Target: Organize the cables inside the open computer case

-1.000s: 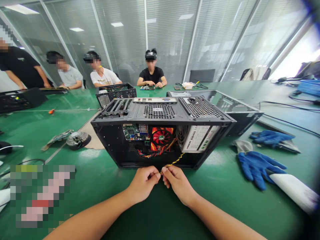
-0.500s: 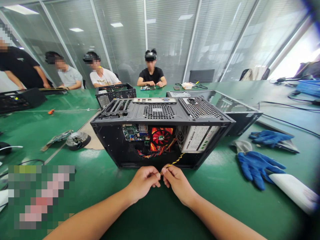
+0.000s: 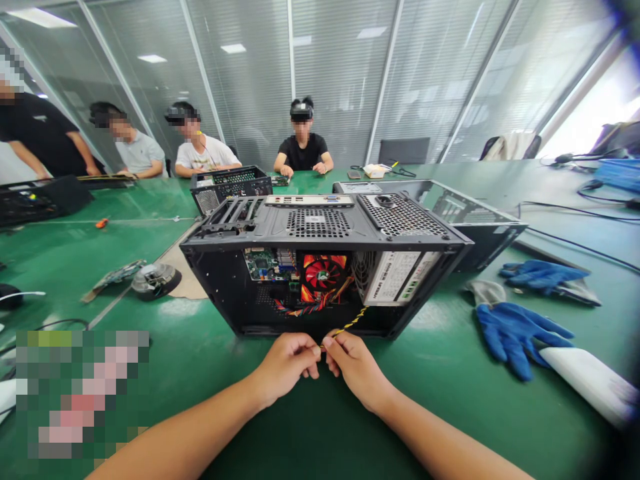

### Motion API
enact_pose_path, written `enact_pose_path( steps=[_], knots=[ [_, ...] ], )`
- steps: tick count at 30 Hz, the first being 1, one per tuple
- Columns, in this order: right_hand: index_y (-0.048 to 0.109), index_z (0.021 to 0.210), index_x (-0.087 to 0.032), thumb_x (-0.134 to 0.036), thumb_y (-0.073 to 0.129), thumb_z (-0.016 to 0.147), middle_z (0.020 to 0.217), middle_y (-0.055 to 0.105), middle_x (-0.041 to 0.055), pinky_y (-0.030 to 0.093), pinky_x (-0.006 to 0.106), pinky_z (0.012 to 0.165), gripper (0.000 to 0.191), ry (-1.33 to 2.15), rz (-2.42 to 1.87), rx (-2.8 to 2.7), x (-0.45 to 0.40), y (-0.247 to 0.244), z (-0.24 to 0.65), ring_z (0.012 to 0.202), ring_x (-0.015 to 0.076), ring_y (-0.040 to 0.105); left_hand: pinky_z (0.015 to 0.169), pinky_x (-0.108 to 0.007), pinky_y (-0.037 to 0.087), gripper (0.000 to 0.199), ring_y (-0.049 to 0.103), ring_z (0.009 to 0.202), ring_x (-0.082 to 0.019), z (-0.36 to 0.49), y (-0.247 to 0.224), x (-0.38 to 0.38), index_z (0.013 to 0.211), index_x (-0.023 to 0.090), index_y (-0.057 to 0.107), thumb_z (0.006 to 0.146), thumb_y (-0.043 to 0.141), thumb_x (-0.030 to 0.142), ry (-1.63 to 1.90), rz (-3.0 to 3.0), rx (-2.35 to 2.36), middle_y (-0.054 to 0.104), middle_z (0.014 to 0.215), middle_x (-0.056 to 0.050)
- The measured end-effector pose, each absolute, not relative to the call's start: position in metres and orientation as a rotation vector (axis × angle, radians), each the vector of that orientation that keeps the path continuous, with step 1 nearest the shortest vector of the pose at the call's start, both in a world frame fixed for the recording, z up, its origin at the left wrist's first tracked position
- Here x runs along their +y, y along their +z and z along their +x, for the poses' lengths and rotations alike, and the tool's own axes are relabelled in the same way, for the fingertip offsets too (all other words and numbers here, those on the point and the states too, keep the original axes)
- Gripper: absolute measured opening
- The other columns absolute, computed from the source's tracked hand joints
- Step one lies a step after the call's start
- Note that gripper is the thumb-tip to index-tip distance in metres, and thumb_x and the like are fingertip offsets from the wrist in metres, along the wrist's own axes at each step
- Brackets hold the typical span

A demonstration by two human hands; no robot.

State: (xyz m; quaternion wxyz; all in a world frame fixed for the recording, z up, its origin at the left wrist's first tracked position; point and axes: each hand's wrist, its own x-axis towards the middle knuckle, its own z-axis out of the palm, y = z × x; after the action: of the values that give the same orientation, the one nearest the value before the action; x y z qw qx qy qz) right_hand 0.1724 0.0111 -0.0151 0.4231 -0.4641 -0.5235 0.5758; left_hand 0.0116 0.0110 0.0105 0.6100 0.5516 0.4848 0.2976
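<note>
Your left hand (image 3: 286, 367) and right hand (image 3: 357, 368) pinch the yellow-black cable (image 3: 355, 320). Grip lightly, leaving slack toward the open computer case (image 3: 215, 273).

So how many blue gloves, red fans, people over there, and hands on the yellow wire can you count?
Blue gloves: 2
Red fan: 1
People over there: 4
Hands on the yellow wire: 2
Total: 9
</note>
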Motion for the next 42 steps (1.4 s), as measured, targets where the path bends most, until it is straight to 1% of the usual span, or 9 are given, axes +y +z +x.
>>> enact_pose_path(
  steps=[7,11,15,22,28,35,42],
  knots=[
    [0.055,0.068,-0.018,-0.062,0.06,0.082,0.058,0.049,-0.0035,0.039,0.023,0.046,0.047,1.422,-1.144,-1.325,0.0108,-0.0152,0.1722,0.049,0.0101,0.046,0.059,-0.026,0.041,0.014,0.057,0.056,-0.013,0.0126,0.0157,0.0098,0.07,0.016,0.058,0.07,0.058,0.03,0.677,1.156,1.09,0.059,0.055,0.001],
    [0.055,0.068,-0.018,-0.064,0.059,0.081,0.054,0.048,-0.0042,0.039,0.023,0.045,0.048,1.448,-1.168,-1.29,0.0108,-0.0159,0.1717,0.047,0.0104,0.046,0.059,-0.025,0.042,0.017,0.057,0.057,-0.013,0.012,0.0127,0.01,0.07,0.016,0.058,0.072,0.061,0.033,0.701,1.233,1.102,0.058,0.057,0.002],
    [0.053,0.065,-0.018,-0.065,0.058,0.081,0.054,0.049,-0.0032,0.039,0.023,0.045,0.05,1.449,-1.168,-1.28,0.0102,-0.0152,0.1715,0.047,0.0103,0.047,0.057,-0.025,0.041,0.02,0.057,0.056,-0.013,0.0111,0.0124,0.0104,0.07,0.017,0.058,0.073,0.062,0.036,0.718,1.3,1.11,0.057,0.057,0.003],
    [0.055,0.067,-0.018,-0.06,0.059,0.084,0.056,0.048,-0.0034,0.039,0.024,0.047,0.045,1.437,-1.145,-1.316,0.0096,-0.014,0.1725,0.05,0.0107,0.046,0.058,-0.025,0.039,0.019,0.057,0.055,-0.013,0.0109,0.0167,0.0105,0.07,0.016,0.06,0.071,0.061,0.034,0.664,1.168,1.097,0.06,0.054,0.0],
    [0.055,0.068,-0.018,-0.059,0.06,0.083,0.058,0.049,-0.003,0.039,0.024,0.048,0.044,1.432,-1.148,-1.335,0.0104,-0.0152,0.1724,0.051,0.0106,0.046,0.053,-0.024,0.034,0.017,0.057,0.052,-0.013,0.01,0.0169,0.0111,0.07,0.015,0.058,0.07,0.06,0.033,0.617,1.124,1.083,0.059,0.053,0.001],
    [0.054,0.068,-0.018,-0.063,0.059,0.082,0.055,0.049,-0.0032,0.04,0.024,0.046,0.047,1.449,-1.154,-1.3,0.0099,-0.0149,0.1717,0.048,0.0107,0.046,0.055,-0.024,0.037,0.013,0.056,0.053,-0.012,0.0105,0.0149,0.01,0.072,0.016,0.059,0.074,0.059,0.028,0.637,1.241,1.112,0.06,0.055,0.001],
    [0.055,0.068,-0.018,-0.062,0.06,0.081,0.055,0.048,-0.0038,0.04,0.023,0.046,0.046,1.435,-1.159,-1.318,0.01,-0.0123,0.1719,0.048,0.0102,0.045,0.055,-0.023,0.036,0.016,0.056,0.053,-0.012,0.0098,0.0166,0.0098,0.071,0.016,0.059,0.074,0.062,0.031,0.61,1.208,1.115,0.061,0.055,0.001]
  ],
)
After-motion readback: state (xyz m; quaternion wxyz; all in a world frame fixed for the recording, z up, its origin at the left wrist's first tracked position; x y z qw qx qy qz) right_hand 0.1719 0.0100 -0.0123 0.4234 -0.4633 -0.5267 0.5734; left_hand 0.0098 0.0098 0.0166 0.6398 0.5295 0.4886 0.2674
